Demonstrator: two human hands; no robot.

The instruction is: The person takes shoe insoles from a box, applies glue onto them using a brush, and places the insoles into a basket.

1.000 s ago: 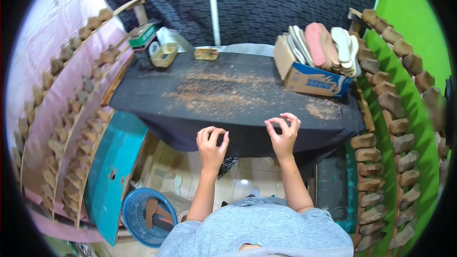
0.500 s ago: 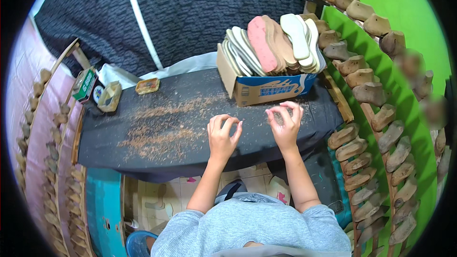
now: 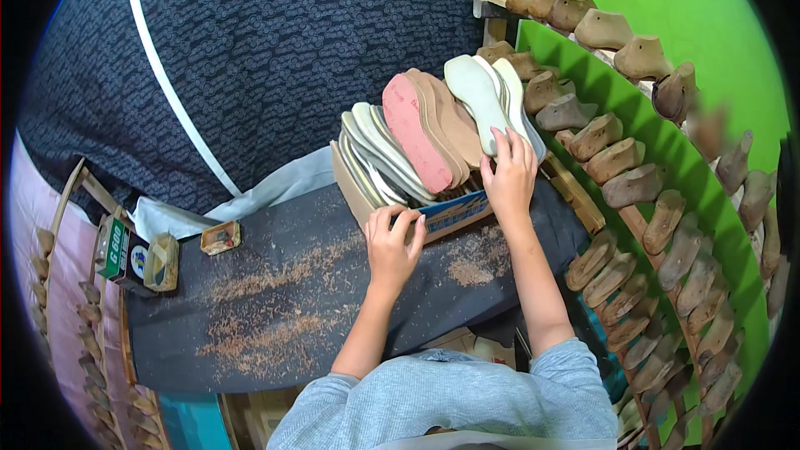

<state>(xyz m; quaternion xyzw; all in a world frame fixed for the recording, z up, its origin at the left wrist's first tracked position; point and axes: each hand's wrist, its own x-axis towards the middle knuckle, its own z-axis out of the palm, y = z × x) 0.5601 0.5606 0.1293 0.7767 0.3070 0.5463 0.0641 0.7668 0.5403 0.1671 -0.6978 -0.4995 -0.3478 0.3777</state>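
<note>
A blue and brown cardboard box (image 3: 457, 217) on the table is packed with upright insoles. A pink insole (image 3: 417, 135) fronts several tan insoles (image 3: 454, 117). Pale grey-green insole (image 3: 477, 102) stands at the right, and layered cream and grey insoles (image 3: 367, 154) fill the left. My left hand (image 3: 390, 246) is at the box's front left corner, fingers curved and thumb apart, holding nothing. With fingers spread, my right hand (image 3: 510, 173) reaches over the box's front right side, fingertips at the lower end of the pale insole. Whether they press it is hard to tell.
Brown shavings (image 3: 275, 308) lie scattered over the dark tabletop (image 3: 358, 367). At its left end are a green and black can (image 3: 125, 254), an open yellowish container (image 3: 162, 262) and a small tray (image 3: 220, 237). Racks of wooden shoe lasts (image 3: 612, 158) line the right side.
Both hands have come to the box from in front of it; the right one now reaches the pale insole. The view has shifted, placing the box farther left and lower.
</note>
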